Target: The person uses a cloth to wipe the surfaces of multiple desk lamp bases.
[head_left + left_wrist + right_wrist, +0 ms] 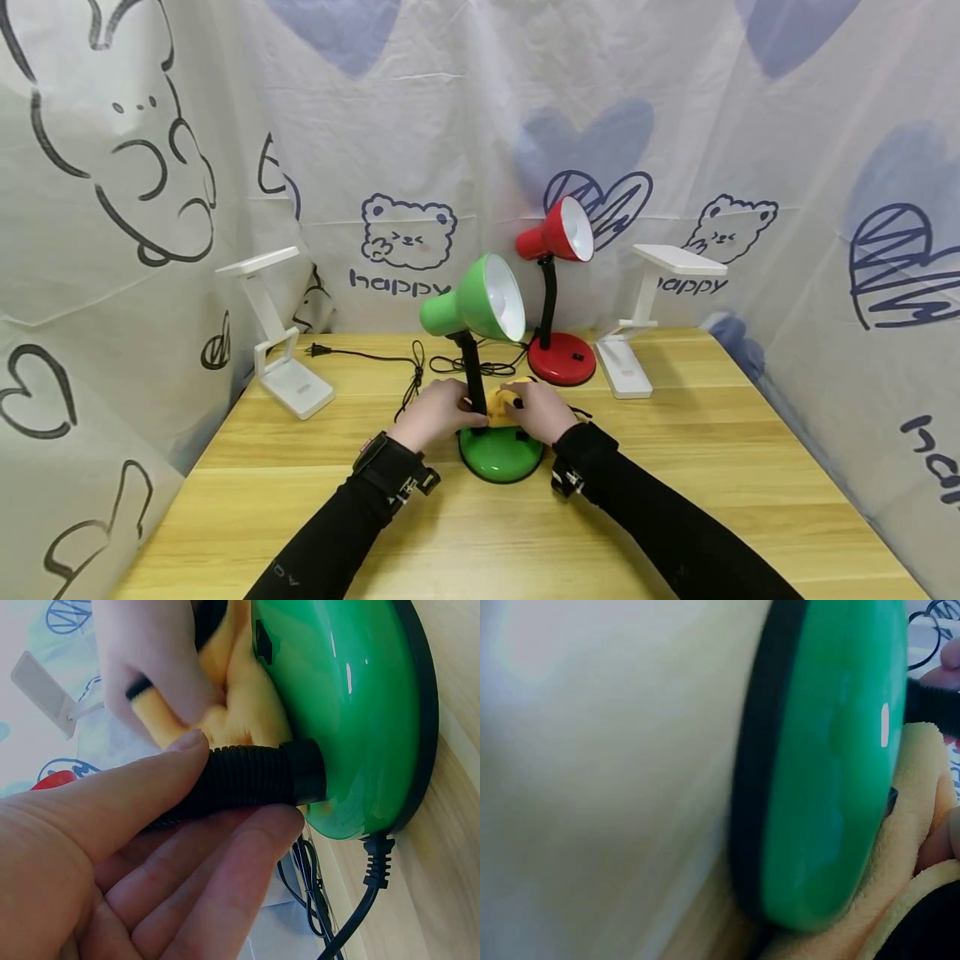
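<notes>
Left hand (435,412) pinches green lamp (468,302) by its neck (472,367) — right hand (544,410), just beside, grips yellow cloth (500,410)

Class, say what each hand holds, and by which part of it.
The left hand holds the green lamp by its black neck, near the base. The right hand holds the yellow cloth by a bunched part beside that neck.

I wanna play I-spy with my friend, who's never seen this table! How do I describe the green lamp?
Start at the big wooden table and look near its middle, in front of the red lamp. There stands the green lamp, with a yellow cloth touching its round base. The red lamp has a similar shape, but only this one has a green shade.
</notes>
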### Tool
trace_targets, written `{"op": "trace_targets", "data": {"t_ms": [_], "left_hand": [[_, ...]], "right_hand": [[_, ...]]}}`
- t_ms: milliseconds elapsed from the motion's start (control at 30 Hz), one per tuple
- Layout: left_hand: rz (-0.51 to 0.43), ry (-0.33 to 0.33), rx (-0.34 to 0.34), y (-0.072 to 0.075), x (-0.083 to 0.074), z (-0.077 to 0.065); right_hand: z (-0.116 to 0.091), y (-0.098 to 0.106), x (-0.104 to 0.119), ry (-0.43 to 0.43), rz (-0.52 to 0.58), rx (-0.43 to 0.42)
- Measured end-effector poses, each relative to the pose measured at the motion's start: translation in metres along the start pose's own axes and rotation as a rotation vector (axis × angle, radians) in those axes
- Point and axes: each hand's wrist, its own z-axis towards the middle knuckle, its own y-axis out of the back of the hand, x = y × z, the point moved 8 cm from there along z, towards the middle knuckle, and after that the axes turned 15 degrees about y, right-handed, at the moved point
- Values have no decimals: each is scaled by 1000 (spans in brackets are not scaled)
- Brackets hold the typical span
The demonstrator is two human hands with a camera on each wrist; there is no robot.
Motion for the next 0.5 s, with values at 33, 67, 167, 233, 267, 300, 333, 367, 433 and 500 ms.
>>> {"op": "trace_targets", "data": {"t_ms": [33, 67, 167, 233, 267, 300, 333, 367, 433, 500], "left_hand": [[0, 1, -1, 0, 0, 0], [1, 1, -3, 0, 0, 0], [2, 2, -10, 0, 0, 1], [4, 4, -13, 1, 1, 1], [7, 6, -13, 1, 1, 1], [8, 8, -12, 0, 1, 1], [9, 8, -8, 0, 2, 1], [10, 9, -5, 0, 2, 1], [13, 12, 2, -1, 2, 1], [14, 14, 4, -1, 2, 1]], "right_hand": [[3, -1, 1, 9, 3, -2], [6, -1, 2, 23, -2, -6], [13, -3, 5, 55, -14, 3], [15, -2, 6, 63, -21, 14], [15, -2, 6, 66, -21, 20], [13, -1, 5, 60, -9, 28], [12, 0, 3, 44, -3, 36], [9, 1, 0, 32, -5, 42], [3, 5, -5, 9, -10, 52], [-5, 9, -9, 0, -13, 60]]}}
